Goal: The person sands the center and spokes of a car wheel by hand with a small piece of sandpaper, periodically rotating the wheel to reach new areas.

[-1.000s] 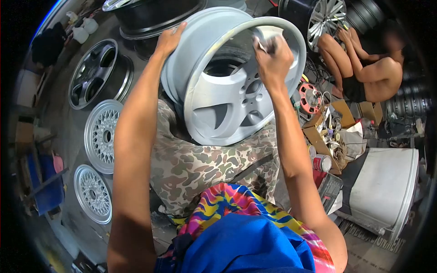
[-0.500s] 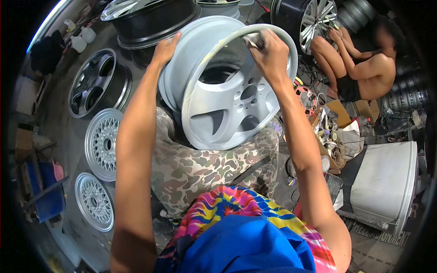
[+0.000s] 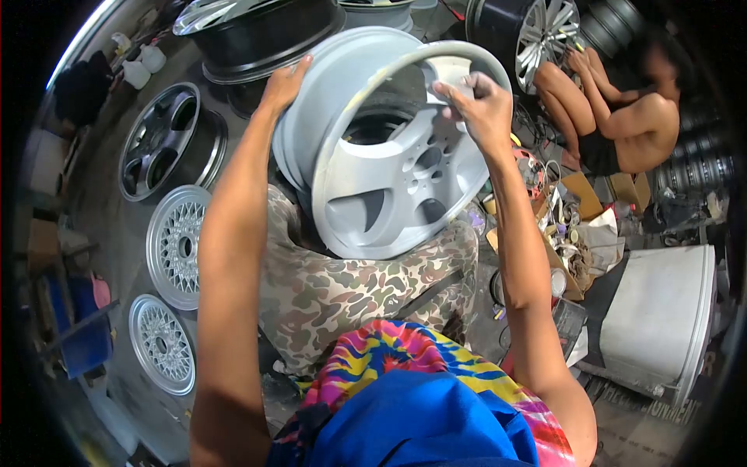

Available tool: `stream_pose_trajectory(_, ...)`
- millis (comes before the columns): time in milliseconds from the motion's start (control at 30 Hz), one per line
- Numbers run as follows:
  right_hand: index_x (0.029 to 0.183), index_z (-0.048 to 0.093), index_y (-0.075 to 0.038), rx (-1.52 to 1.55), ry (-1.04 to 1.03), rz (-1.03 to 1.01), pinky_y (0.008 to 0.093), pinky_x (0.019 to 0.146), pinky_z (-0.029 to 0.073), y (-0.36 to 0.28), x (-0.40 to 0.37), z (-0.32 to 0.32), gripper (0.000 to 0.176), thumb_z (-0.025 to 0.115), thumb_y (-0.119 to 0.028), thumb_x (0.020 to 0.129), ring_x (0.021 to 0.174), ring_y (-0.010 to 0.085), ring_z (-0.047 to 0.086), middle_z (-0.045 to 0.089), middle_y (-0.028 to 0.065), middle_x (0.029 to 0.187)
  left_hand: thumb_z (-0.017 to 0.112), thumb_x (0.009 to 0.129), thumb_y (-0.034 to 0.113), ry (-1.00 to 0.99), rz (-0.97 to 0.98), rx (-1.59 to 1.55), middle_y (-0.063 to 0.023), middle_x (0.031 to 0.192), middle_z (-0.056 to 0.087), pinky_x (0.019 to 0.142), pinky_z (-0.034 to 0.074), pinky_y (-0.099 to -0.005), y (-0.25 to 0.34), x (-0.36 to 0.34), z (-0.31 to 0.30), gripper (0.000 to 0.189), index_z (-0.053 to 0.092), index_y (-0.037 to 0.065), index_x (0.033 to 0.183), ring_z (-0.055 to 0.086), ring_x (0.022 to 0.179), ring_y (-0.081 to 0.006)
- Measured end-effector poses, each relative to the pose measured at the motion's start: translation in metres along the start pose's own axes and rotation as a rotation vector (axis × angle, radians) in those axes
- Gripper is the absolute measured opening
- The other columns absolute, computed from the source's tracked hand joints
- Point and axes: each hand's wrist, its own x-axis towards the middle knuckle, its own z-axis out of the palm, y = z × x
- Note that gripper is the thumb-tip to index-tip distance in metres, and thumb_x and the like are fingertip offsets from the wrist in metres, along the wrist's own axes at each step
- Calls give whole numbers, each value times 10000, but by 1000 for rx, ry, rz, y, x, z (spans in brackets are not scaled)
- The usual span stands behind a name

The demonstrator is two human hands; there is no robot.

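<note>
A light grey alloy wheel [image 3: 362,175] leans upright on the camouflage cloth over my lap, its spoked face turned to me and tilted. My left hand [image 3: 286,84] grips the wheel's far rim at the upper left, thumb on the edge. At the upper right, in front of the rim opening, my right hand [image 3: 486,109] is raised with bent fingers around a thin pale flat piece [image 3: 451,68]. The fingers partly cover that piece, and what it is made of cannot be made out.
More wheels stand at the left [image 3: 159,144] and top [image 3: 264,39], with mesh-patterned ones [image 3: 162,344] lower left. A seated person [image 3: 630,128] handles another wheel [image 3: 545,39] at the upper right. Open cardboard boxes [image 3: 580,194] and a white container [image 3: 657,311] lie at the right.
My right hand has moved off the wheel's upper inner rim, slightly right and down, and its fingers have shifted on the pale piece, which shows more. My left hand keeps its place.
</note>
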Motion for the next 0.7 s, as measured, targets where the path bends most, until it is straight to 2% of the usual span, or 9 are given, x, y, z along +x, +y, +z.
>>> stream_pose_trajectory(67, 796, 682, 21, 10, -21, -163, 224, 497, 510, -4, 15, 4, 230, 843, -130, 863, 580, 86, 660, 728, 83, 737, 547, 950, 696, -136, -144, -61, -262, 1325, 657, 1088, 424, -378, 5, 6, -5, 809, 666, -13, 1318, 606, 1281, -317)
stream_pose_trajectory(233, 861, 709, 44, -53, -95, -127, 229, 523, 528, -17, 22, 0, 154, 800, -78, 883, 592, 93, 668, 754, 93, 794, 539, 962, 686, 59, 82, -108, -278, 1207, 706, 1033, 461, -398, -3, 2, 6, 790, 720, -42, 1212, 660, 1185, -317)
stream_pose_trajectory(333, 887, 719, 53, 46, -112, -123, 232, 512, 512, -9, 21, -4, 148, 794, -74, 884, 586, 94, 666, 750, 93, 784, 542, 972, 667, -53, -27, -19, -273, 1245, 693, 1053, 444, -388, 4, 2, -1, 779, 700, -48, 1238, 638, 1219, -301)
stream_pose_trajectory(367, 891, 721, 57, -88, -77, -147, 235, 500, 491, -9, 27, 1, 148, 796, -70, 879, 584, 98, 664, 738, 96, 764, 534, 995, 654, -88, -55, -27, -212, 1263, 695, 1058, 428, -324, 6, 2, -3, 789, 663, -60, 1306, 622, 1188, -242)
stream_pose_trajectory(400, 899, 724, 59, 52, -84, -173, 231, 494, 474, -8, 33, 11, 156, 806, -70, 869, 585, 98, 663, 728, 94, 747, 534, 995, 654, -99, -46, -23, -212, 1263, 695, 1058, 428, -324, 3, 5, 0, 789, 663, -60, 1306, 622, 1188, -242)
stream_pose_trajectory(500, 962, 730, 61, 68, -109, -141, 222, 549, 502, -13, 27, 13, 186, 801, -97, 895, 620, 96, 655, 749, 105, 846, 534, 988, 666, -23, 22, -79, -232, 1256, 692, 1054, 431, -326, -1, 3, 0, 814, 666, -79, 1287, 620, 1190, -244)
stream_pose_trajectory(600, 1001, 719, 63, 154, -41, 71, 225, 538, 505, -16, 11, 5, 213, 805, -98, 893, 611, 103, 655, 748, 106, 844, 534, 985, 672, -43, 0, 5, -231, 1260, 690, 1057, 429, -325, 0, 5, -1, 816, 670, -73, 1289, 617, 1196, -245)
stream_pose_trajectory(667, 952, 717, 42, 192, -66, -5, 231, 531, 506, -6, 23, 6, 179, 811, -96, 887, 602, 101, 650, 746, 104, 839, 535, 985, 674, -67, -44, 21, -231, 1257, 691, 1058, 429, -328, 3, -1, -4, 817, 672, -71, 1289, 618, 1195, -247)
stream_pose_trajectory(700, 866, 694, 44, 96, -36, -39, 233, 477, 488, -13, 28, 15, 182, 839, -64, 847, 569, 115, 664, 739, 123, 783, 535, 984, 676, -77, -72, 33, -231, 1254, 691, 1058, 429, -330, 6, 4, -5, 817, 674, -69, 1288, 619, 1194, -249)
